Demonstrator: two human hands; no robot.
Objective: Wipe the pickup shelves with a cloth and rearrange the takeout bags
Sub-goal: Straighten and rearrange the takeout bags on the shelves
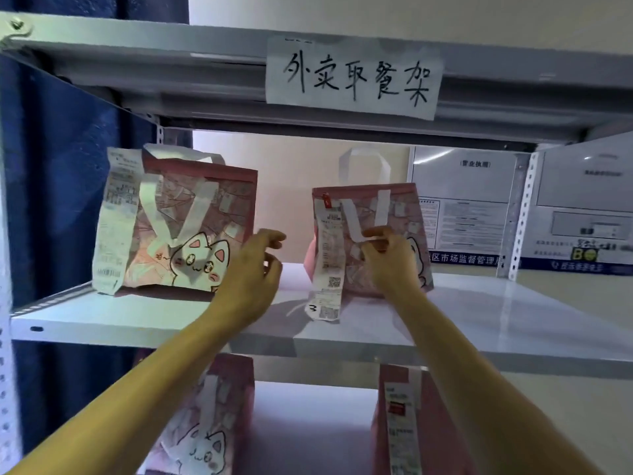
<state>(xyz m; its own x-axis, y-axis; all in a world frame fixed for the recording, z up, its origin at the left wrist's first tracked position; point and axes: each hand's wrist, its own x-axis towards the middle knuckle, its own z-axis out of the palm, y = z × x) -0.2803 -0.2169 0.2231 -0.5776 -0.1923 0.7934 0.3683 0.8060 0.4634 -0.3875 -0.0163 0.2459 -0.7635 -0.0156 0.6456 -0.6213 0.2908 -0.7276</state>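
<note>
Gleaming white metal shelf (513,313) bearing two pink takeout bags (191,228), wall behind.

The shelf board (513,313) is showing as smooth painted metal with a soft sheen, catching pale reflections. Above it, the upper shelf edge (137,53) is looking like the same grey-white painted metal, and a matt paper sign (352,80) with inked handwriting is hanging from it. On the board, the left bag (191,228) and the right bag (373,234) are looking like printed pink cloth-like material, slightly creased, with flat white strap handles. Thin paper receipts (329,265) are hanging down their fronts, crinkled and matt. Behind the board, glossy posters (472,207) are glinting with light.
</note>
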